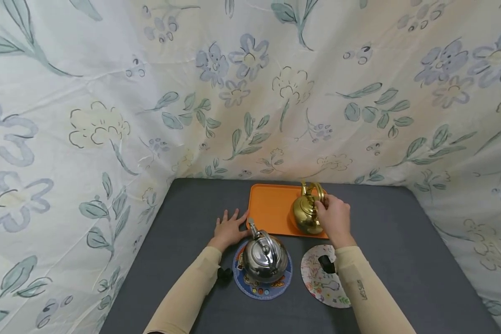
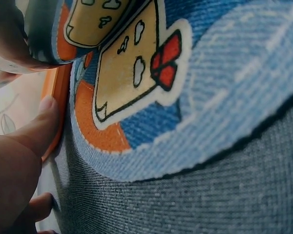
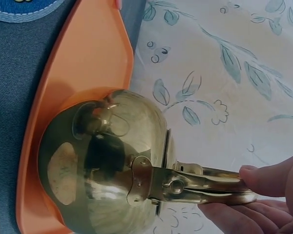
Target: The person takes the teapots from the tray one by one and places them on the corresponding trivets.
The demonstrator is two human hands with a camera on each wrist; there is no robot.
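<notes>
My right hand [image 1: 336,219] pinches the upright loop handle of a gold kettle [image 1: 305,214], thumb on one side and fingers on the other. The kettle is over the right part of an orange tray [image 1: 269,206]; in the right wrist view its round body [image 3: 107,170] overlaps the tray. My left hand [image 1: 228,230] lies with spread fingers at the tray's left edge, its thumb [image 2: 46,117] against the orange rim. Close to that hand, a silver kettle [image 1: 265,260] stands on a round blue denim-patterned mat [image 1: 263,293], spout toward the tray.
A round white patterned mat [image 1: 319,278] lies right of the blue one, partly under my right forearm. A dark grey cloth [image 1: 384,241] covers the table. Behind it and at the sides hangs a floral curtain [image 1: 250,130].
</notes>
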